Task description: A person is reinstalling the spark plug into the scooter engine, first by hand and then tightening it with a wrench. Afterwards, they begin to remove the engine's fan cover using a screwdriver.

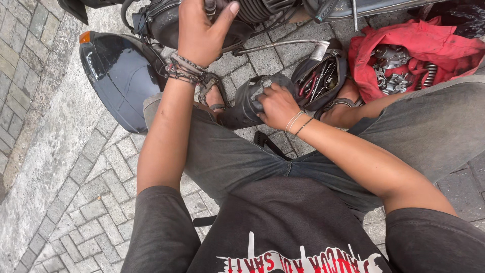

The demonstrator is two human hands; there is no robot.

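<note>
My left hand (201, 30) reaches up to the dark engine (252, 12) of a scooter and grips a small metal part between thumb and fingers at the top edge of the view. My right hand (277, 105) is closed on a black plastic cover piece (245, 103) lying on the pavement between my legs. Both wrists wear bracelets. What the left fingers pinch is partly cut off by the frame.
A dark blue scooter body panel (118, 73) lies at the left. An open black tool pouch (321, 78) with pliers and screwdrivers sits by my right foot. A red cloth (429, 45) holds several metal parts. A thin metal rod (278, 45) crosses the paving stones.
</note>
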